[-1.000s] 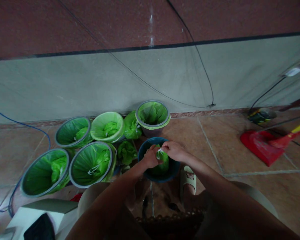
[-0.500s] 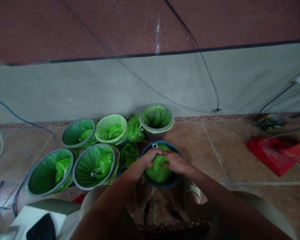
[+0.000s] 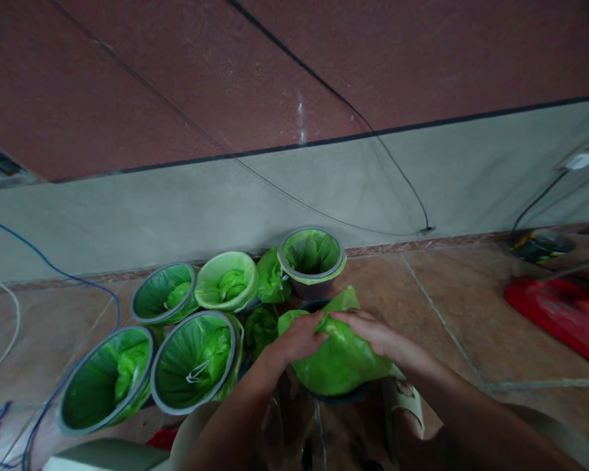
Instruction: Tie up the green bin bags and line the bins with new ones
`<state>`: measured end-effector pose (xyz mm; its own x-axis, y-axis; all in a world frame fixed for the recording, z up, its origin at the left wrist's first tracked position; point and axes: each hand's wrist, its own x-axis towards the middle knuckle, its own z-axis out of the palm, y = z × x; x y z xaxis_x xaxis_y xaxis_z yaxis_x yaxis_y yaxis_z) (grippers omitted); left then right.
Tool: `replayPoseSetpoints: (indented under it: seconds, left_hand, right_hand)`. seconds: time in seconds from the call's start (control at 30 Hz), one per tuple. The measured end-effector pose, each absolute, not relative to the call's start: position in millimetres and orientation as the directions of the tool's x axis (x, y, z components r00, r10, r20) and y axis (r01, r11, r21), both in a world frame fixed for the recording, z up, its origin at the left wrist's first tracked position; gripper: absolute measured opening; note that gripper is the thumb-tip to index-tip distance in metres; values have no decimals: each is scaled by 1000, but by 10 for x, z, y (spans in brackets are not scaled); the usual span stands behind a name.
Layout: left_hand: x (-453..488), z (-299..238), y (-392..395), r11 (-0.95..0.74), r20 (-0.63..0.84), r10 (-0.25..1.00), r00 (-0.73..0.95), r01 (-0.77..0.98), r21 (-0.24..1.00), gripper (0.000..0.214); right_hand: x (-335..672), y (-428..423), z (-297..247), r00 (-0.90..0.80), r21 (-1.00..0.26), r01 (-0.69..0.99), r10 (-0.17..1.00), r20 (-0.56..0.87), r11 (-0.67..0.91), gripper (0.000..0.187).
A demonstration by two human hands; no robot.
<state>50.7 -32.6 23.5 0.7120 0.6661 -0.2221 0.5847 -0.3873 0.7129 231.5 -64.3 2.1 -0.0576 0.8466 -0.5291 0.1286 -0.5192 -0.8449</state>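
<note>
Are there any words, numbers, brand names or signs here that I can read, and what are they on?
None: nothing here can be read.
Green plastic under the left hand and right hand: no readable print.
Dark container with yellow marks: too blurred to tell if it has words.
White box on the wall: too small and blurred.

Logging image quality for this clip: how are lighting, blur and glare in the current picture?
Head view throughout: dim, with deep shadow below the green plastic bag touched by the bare hands; that bag and the red plastic dustpan look soft; no strong glare.
</note>
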Motion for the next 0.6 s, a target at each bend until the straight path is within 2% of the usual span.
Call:
replayPoseSetpoints:
  seconds: [0.07, 0.13, 0.17, 0.23, 0.3, 0.37, 0.43, 0.53, 0.6]
  left_hand:
    - [522, 179, -328, -353, -261, 687, 678, 626, 695, 22]
    - [540, 147, -302, -288, -296, 695, 655, 631, 720, 16]
    - [546, 147, -281, -258, -309, 693, 651, 624, 738, 13]
    - [547, 178, -232, -188, -311, 684, 660, 571, 799, 12]
    - [529, 236, -187, -81, -301, 679, 670, 475, 877, 19]
    - [489, 305, -157, 24, -293, 688, 664, 383, 923, 23]
    - [425, 383, -144, 20, -272, 687, 674, 356, 934, 25]
    - [267, 533, -121, -165, -138, 776, 616, 409, 897, 27]
    - [104, 644, -75, -287, 67, 898, 435, 465, 838, 22]
  right_hand:
    - [2334, -638, 97, 31, -812, 346, 870, -491, -471, 43]
    - [2363, -663, 185, 55, -758, 598, 957, -283, -259, 45]
    - [2376, -690, 228, -6, -730, 674, 986, -166, -119, 49]
    - [2385, -765, 303, -212, -705, 696, 977, -26, 132, 73]
    - [2359, -842, 341, -375, -701, 669, 927, -30, 248, 93]
    - [2302, -881, 330, -378, -687, 691, 922, -79, 224, 86]
    - [2235, -858, 281, -305, -682, 712, 948, -88, 166, 64]
    - [2153, -705, 212, -265, -762, 635, 963, -57, 130, 39]
    - [2101, -533, 230, -209, -847, 524, 977, -27, 89, 31]
